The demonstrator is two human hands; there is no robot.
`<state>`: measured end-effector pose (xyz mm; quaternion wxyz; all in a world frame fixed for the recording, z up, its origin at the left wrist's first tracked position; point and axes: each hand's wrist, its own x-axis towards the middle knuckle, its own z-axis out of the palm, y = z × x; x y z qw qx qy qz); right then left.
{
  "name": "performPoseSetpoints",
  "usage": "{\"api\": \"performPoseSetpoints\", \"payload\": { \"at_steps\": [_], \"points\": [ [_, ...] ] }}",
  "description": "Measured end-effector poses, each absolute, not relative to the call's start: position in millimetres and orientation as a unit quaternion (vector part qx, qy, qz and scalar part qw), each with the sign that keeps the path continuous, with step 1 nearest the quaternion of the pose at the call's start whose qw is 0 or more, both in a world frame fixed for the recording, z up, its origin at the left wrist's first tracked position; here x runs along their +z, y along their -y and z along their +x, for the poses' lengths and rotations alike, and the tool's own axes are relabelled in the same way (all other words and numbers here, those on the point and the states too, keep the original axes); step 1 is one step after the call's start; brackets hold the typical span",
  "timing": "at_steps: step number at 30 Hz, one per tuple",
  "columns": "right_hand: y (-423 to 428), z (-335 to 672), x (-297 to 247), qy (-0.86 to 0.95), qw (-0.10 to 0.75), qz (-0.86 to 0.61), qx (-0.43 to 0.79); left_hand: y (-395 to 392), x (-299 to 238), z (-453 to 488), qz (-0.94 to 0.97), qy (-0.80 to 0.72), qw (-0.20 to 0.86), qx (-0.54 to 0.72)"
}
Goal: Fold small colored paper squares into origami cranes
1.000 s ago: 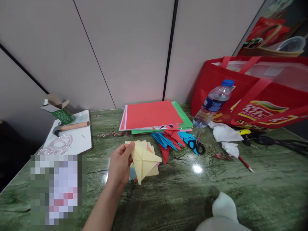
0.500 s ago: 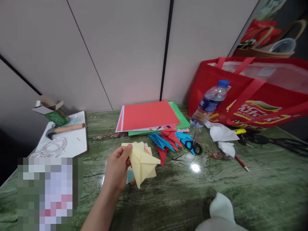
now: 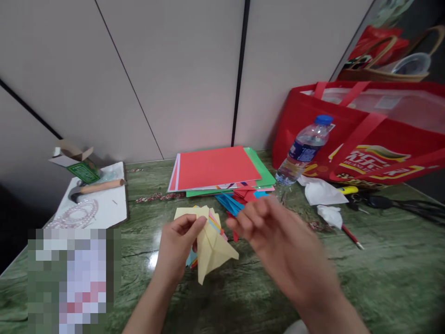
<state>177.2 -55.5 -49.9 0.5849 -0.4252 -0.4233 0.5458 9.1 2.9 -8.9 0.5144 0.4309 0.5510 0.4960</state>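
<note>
My left hand [image 3: 182, 243] pinches a folded pale yellow paper [image 3: 212, 250] between thumb and fingers, above the table. The folded piece has creases and two pointed ends, one hanging down and one toward the right. Behind it lie small papers [image 3: 184, 212] in pale yellow and other colours, partly hidden by the hand. My right hand [image 3: 281, 250] is raised to the right of the yellow paper, apart from it. Its fingers are loosely bent and blurred, with nothing visible in them. Blue folded papers [image 3: 230, 204] and red folded papers [image 3: 245, 195] lie just beyond, partly covered by the right hand.
Coloured sheets [image 3: 219, 169] are stacked by the wall. A water bottle [image 3: 302, 150] leans near a red bag [image 3: 365, 134]. Crumpled tissue [image 3: 323, 191] and a red pencil [image 3: 352, 237] lie right. A hammer [image 3: 100, 186], bead strand [image 3: 78, 213] and green box [image 3: 83, 170] rest left.
My right hand has come up from the lower right toward the folded yellow paper and now covers the scissors. My left hand has shifted slightly right, tilting the paper downward.
</note>
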Motion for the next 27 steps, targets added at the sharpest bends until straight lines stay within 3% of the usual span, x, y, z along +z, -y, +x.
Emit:
{"api": "performPoseSetpoints", "payload": {
  "at_steps": [3,7,16,27],
  "points": [
    [-6,160,-9,0.265,0.635,-0.328,0.647,0,-6,10,0.456,-0.564,0.509,0.464],
    [-16,151,-4,0.215,0.621,-0.305,0.690,0,-3,10,0.476,-0.574,0.510,0.429],
    [-4,151,-11,0.283,0.599,-0.401,0.632,3,3,14,0.483,-0.546,0.533,0.429],
    [-1,151,-16,0.492,0.479,-0.449,0.572,4,4,13,0.533,-0.563,0.490,0.399]
  ]
}}
